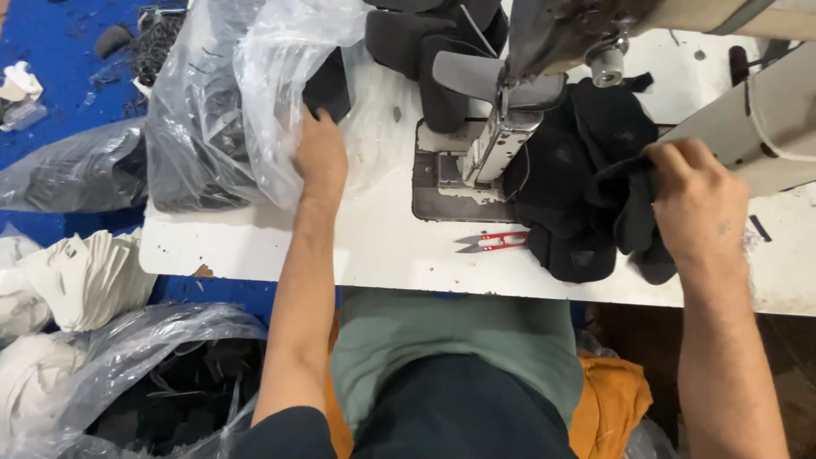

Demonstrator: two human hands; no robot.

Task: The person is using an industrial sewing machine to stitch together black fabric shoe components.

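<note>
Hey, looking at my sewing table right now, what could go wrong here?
The red thread snips lie open near the table edge, beside the black fabric pile your right hand grips; dragging it might knock them off. Your left hand reaching into the plastic bag could tip it.

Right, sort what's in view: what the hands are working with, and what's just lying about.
In use:
left hand reaching into the clear plastic bag of black pieces
right hand gripping the black fabric pile
sewing machine

Lying about:
red thread snips
white fabric stack
floor bags
</note>
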